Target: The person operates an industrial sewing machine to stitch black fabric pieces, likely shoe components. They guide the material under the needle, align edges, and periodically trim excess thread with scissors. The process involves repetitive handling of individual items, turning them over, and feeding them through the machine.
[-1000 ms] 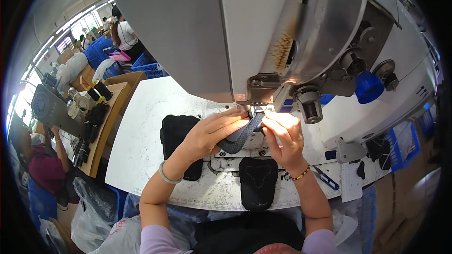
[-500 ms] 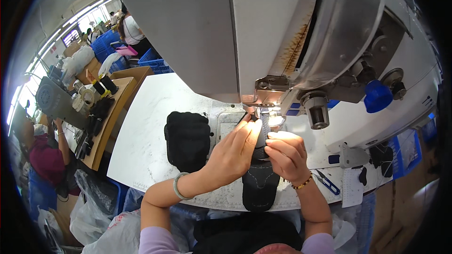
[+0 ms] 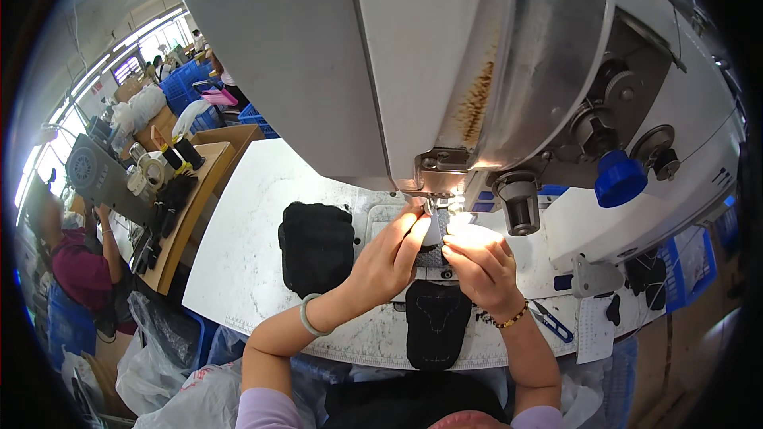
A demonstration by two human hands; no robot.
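Observation:
A small grey-and-black fabric piece (image 3: 431, 248) is held under the needle area of a large sewing machine (image 3: 318, 56). My left hand (image 3: 383, 260) pinches its left side, the fingertips close to the presser foot (image 3: 433, 205). On the other side my right hand (image 3: 481, 266) is closed with thumb and fingers together at the piece's right edge, brightly lit by the machine lamp. What lies between the fingertips is partly hidden. Nearer me lies a black padded piece with pale stitch lines (image 3: 437, 326). To the left of my left hand rests a stack of black pieces (image 3: 316, 248).
Blue-handled thread snips (image 3: 552, 322) and a white paper slip (image 3: 595, 327) lie right of my right wrist. A blue crate (image 3: 688, 258) stands beyond the table's right edge. At left, a co-worker (image 3: 83, 266) sits by a wooden bench (image 3: 195, 199) with thread cones.
The view has shifted slightly, so the machine head sits lower. The small piece in my hands is now apart from the stitched black piece, which it overlapped before.

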